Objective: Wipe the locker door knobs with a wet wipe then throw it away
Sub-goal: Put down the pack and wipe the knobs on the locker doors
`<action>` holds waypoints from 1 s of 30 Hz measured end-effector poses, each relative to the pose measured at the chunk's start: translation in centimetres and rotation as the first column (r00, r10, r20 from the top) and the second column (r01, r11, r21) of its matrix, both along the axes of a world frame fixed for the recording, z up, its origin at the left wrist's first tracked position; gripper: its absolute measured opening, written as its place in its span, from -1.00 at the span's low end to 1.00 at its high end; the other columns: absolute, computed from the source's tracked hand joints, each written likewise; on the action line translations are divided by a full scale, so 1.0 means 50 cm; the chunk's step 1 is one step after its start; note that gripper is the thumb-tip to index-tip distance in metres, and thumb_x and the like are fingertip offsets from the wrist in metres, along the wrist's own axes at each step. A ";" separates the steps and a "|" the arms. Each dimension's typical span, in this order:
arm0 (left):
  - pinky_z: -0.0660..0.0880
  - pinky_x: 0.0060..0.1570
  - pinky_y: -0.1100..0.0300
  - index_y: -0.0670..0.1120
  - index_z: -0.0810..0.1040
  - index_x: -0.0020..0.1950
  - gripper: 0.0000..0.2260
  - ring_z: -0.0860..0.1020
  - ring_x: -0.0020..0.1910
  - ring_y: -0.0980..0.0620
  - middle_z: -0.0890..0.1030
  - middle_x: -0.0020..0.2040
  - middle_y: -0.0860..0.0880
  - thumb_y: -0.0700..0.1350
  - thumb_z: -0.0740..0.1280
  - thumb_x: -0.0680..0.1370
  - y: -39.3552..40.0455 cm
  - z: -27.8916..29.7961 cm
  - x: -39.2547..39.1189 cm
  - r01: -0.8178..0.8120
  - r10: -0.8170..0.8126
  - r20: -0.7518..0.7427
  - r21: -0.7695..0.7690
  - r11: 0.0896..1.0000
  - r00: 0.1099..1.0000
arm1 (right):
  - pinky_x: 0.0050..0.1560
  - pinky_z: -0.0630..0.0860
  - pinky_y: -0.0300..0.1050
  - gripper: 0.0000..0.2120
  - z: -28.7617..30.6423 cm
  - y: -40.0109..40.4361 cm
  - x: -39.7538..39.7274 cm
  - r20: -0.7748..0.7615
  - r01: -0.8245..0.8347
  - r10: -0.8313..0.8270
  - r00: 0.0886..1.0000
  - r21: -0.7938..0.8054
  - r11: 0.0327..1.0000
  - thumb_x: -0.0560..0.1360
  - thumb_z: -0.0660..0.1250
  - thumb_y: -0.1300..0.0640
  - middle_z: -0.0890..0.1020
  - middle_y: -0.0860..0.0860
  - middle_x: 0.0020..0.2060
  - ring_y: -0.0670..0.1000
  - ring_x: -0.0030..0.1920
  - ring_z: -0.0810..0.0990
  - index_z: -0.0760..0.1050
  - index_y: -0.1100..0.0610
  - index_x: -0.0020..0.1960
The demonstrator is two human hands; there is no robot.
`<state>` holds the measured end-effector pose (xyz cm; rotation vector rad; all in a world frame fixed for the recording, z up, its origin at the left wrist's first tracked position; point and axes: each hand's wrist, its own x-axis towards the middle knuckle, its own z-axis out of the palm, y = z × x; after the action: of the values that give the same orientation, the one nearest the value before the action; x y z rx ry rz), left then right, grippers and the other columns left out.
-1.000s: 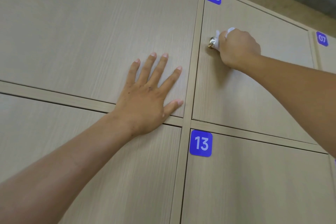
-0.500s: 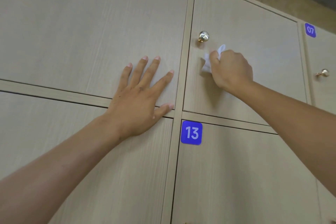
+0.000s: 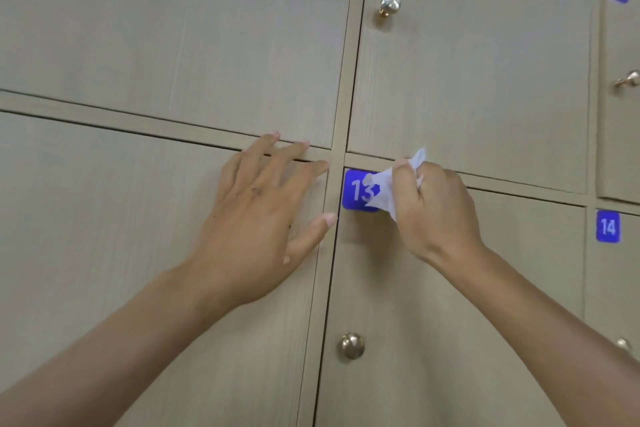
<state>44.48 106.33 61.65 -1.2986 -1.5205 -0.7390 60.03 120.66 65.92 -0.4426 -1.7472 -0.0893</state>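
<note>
Over the 13 label [image 3: 358, 189] your right hand [image 3: 438, 208] now grips the wet wipe [image 3: 384, 189] — dropped from the upper knob [image 3: 389, 3] — so the lower knob [image 3: 351, 346] looks next; left hand [image 3: 258, 218] spread, empty.

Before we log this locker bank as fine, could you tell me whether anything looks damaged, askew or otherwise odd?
Nothing stands out. The beige wood-grain locker doors sit flush and closed, and the round metal knobs appear intact. The crumpled white wet wipe in the right hand merely overlaps the blue number 13 label.
</note>
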 end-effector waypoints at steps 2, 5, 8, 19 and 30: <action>0.07 0.52 0.00 0.11 0.42 0.47 -0.51 0.12 0.62 -0.08 0.38 0.51 0.06 0.27 0.14 0.60 -0.009 -0.027 0.005 0.029 -0.030 0.028 0.013 0.999 0.999 | -0.42 0.17 -0.07 -0.55 -0.052 -0.004 0.006 0.004 -0.071 0.071 0.997 -0.034 0.997 0.53 -0.03 -0.11 0.30 0.00 -0.56 0.11 -0.46 0.32 0.17 0.10 -0.46; 0.06 0.52 0.04 0.11 0.45 0.44 -0.54 0.16 0.60 -0.06 0.42 0.47 0.10 0.26 0.17 0.60 -0.025 -0.076 0.017 0.050 -0.050 0.074 -0.006 0.999 0.996 | -0.38 0.43 0.01 -0.43 -0.137 -0.007 0.012 0.024 -0.162 0.167 0.986 -0.146 0.976 0.49 -0.10 -0.21 0.46 0.07 -0.52 0.17 -0.41 0.47 0.42 0.15 -0.39; 0.11 0.50 0.04 0.10 0.49 0.40 -0.54 0.22 0.57 -0.04 0.47 0.42 0.12 0.28 0.14 0.60 -0.047 -0.136 0.027 0.060 -0.054 0.147 -0.038 0.997 0.988 | -0.27 0.50 0.10 -0.35 -0.225 -0.020 0.022 0.065 -0.236 0.260 0.964 -0.251 0.939 0.46 -0.11 -0.23 0.56 0.17 -0.39 0.19 -0.32 0.53 0.56 0.24 -0.20; 0.37 0.18 0.13 0.01 0.61 0.23 -0.57 0.47 0.27 0.06 0.61 0.14 0.12 0.25 0.17 0.60 -0.108 -0.329 0.034 0.085 -0.021 0.401 -0.141 0.986 0.916 | -0.39 0.28 -0.35 -0.70 -0.436 -0.081 0.050 -0.156 -0.495 0.561 0.813 -0.691 0.526 0.60 0.28 0.17 0.37 -0.09 -0.43 -0.09 -0.40 0.33 0.33 0.26 -0.26; 0.34 -0.15 0.39 0.06 0.60 0.21 -0.60 0.48 -0.09 0.27 0.60 0.09 0.24 0.26 0.15 0.60 -0.152 -0.480 0.050 0.127 0.035 0.573 -0.241 0.962 0.819 | -0.37 0.34 -0.46 -0.76 -0.576 -0.108 0.048 -0.231 -0.452 0.604 0.763 -0.858 0.244 0.58 0.35 0.14 0.53 -0.09 -0.40 -0.12 -0.39 0.46 0.51 0.30 -0.16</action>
<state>47.00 98.76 37.62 -1.3861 -2.1428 -1.0500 62.44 115.28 37.13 -0.5501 -1.8874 1.4414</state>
